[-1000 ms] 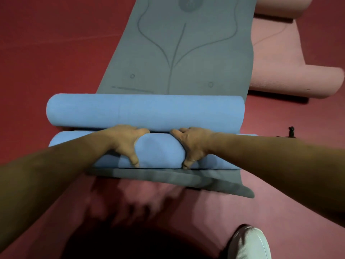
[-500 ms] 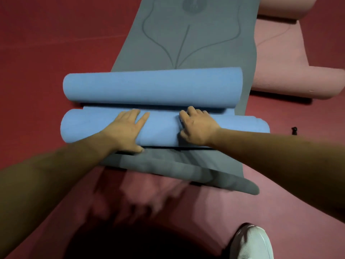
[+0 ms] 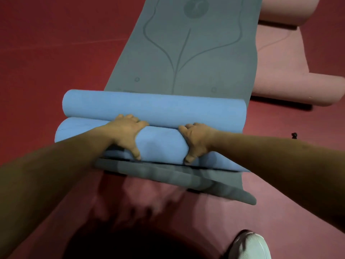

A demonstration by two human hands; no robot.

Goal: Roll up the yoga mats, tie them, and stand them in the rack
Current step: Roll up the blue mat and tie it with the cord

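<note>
A blue yoga mat lies across a flat grey mat (image 3: pixel 186 53), curled into two rolls. The far roll (image 3: pixel 155 109) sits behind the near roll (image 3: pixel 160 144), and the two touch. My left hand (image 3: pixel 127 133) and my right hand (image 3: pixel 196 139) both clasp the near roll from above, fingers tucked into the gap between the rolls and thumbs pressed on its front face. The grey mat's near end (image 3: pixel 177 176) sticks out under the blue roll and is blurred.
A pink mat (image 3: pixel 283 58) lies unrolled to the right of the grey one, with curled ends (image 3: pixel 298 90). A small black tie (image 3: pixel 294 135) rests on the red floor (image 3: pixel 56 62) at the right. A white shoe (image 3: pixel 250 245) shows at the bottom right.
Half a second ago my hands lay flat on top of the near roll; now they are pulled back and wrapped around it, thumbs at the front, as they were one second ago.
</note>
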